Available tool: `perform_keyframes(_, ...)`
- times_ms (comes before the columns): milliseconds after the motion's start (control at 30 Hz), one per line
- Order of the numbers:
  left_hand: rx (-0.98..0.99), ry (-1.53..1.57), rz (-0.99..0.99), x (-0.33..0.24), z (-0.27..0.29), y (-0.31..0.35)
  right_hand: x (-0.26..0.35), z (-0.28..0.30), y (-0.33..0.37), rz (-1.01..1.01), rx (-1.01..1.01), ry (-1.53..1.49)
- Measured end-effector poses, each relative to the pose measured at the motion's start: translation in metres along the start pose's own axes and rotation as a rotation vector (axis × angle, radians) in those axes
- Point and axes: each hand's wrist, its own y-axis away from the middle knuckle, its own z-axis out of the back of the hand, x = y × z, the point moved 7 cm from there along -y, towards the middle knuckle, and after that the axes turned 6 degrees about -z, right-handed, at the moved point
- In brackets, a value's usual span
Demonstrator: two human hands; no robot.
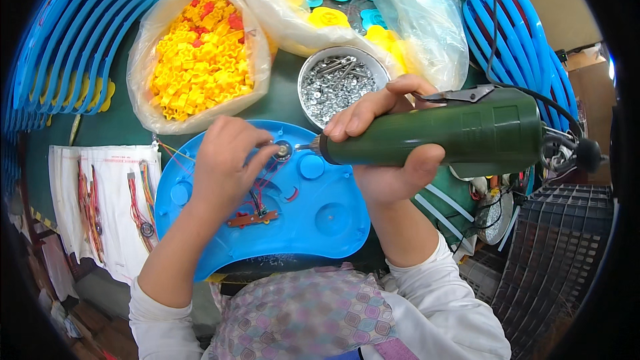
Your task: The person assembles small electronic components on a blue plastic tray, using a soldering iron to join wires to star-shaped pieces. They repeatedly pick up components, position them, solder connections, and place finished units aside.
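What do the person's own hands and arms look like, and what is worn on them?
The left hand and right hand wear no gloves; no watch shows. Plain white, wrinkled sleeves leave much of both forearms bare.

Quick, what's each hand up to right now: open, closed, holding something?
Left hand: partly curled at the round metal part; whether it grips it cannot be told.
Right hand: closed around the green power screwdriver.

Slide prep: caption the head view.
Right hand holding green electric screwdriver, left hand at speaker, over blue plastic shell.
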Motion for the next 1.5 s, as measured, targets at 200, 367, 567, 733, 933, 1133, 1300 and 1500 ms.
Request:
perform_keyframes(200,-0.005,0.054,0.023,0.003,-0.01,0.014,-0.006,-0.007,-0.001,-0.021,0.021,0.07)
perform_keyframes(367,-0.018,0.064,0.028,0.004,-0.011,0.015,-0.011,-0.003,-0.001,-0.04,0.024,0.069)
perform_keyframes(567,-0.017,0.059,0.016,0.005,-0.01,0.014,-0.013,-0.01,-0.005,-0.06,0.062,0.061)
perform_keyframes(733,-0.028,0.064,-0.006,0.005,-0.01,0.014,-0.021,-0.024,-0.014,-0.156,0.175,0.02)
perform_keyframes(933,-0.056,-0.014,-0.094,-0.001,-0.009,0.014,-0.018,-0.029,-0.019,-0.209,0.298,0.061)
perform_keyframes(1133,-0.087,-0.059,-0.159,-0.013,-0.004,0.012,-0.009,-0.032,-0.005,-0.141,0.225,-0.004)
perform_keyframes(1300,-0.082,-0.09,-0.129,-0.014,0.003,0.013,-0.005,-0.042,-0.004,-0.101,0.231,0.06)
perform_keyframes(1500,-0.081,-0.3,-0.21,-0.026,0.008,0.013,-0.006,-0.042,-0.003,-0.056,0.214,0.04)
